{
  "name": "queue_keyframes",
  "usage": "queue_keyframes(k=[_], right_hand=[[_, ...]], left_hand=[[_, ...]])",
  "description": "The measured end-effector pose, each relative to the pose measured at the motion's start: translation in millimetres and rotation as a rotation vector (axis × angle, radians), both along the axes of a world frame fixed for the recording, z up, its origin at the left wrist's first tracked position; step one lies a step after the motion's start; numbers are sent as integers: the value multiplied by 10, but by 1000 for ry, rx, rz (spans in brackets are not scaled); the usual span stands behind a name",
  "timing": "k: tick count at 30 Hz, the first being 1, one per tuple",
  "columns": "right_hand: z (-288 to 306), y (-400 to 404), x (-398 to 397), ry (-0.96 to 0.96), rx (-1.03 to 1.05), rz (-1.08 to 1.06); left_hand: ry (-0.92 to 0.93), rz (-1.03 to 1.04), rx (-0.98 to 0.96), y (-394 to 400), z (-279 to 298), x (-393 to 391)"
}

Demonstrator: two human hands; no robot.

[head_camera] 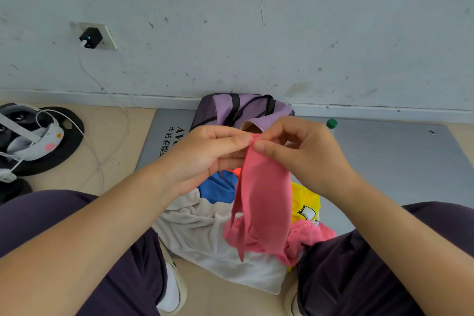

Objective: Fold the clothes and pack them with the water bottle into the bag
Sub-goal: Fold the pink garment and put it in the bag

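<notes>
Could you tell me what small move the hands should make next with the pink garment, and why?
Probably draw the hands apart along the edge to spread it. Left hand and right hand pinch the pink garment at almost one spot, so it hangs bunched over the clothes pile, too crumpled to fold.

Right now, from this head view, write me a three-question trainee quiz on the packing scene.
1. True or false: both hands pinch the pink garment.
2. The purple bag stands: A) against the wall, B) on the person's lap, C) on the clothes pile.
3. What colour is the water bottle cap?

Key: 1 true, the left hand and right hand pinch its top edge together. 2 A. 3 green.
</notes>
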State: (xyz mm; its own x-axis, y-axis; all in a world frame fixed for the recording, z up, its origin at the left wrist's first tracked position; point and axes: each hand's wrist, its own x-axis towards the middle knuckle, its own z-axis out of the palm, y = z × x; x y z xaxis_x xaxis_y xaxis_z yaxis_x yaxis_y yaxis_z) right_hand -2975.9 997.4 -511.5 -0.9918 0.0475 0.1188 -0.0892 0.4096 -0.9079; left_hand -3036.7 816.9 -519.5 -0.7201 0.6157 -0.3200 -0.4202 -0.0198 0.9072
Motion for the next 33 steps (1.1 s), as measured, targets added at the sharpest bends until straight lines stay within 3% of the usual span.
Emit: queue_keyframes(k=[12, 22, 26, 29, 33], right_hand=[[-1, 17, 3, 46, 48, -29], [16, 83, -1, -18, -72, 25], [41, 86, 2, -16, -139, 56], [67, 111, 0, -91, -273, 149], [69, 148, -27, -218, -197, 258]], left_hand=[[45, -36, -19, -16, 22, 8], [283, -85, -201, -32, 49, 47], [314, -74, -191, -33, 70, 46], [312, -107, -124, -62, 79, 18], [434, -139, -132, -107, 120, 5]])
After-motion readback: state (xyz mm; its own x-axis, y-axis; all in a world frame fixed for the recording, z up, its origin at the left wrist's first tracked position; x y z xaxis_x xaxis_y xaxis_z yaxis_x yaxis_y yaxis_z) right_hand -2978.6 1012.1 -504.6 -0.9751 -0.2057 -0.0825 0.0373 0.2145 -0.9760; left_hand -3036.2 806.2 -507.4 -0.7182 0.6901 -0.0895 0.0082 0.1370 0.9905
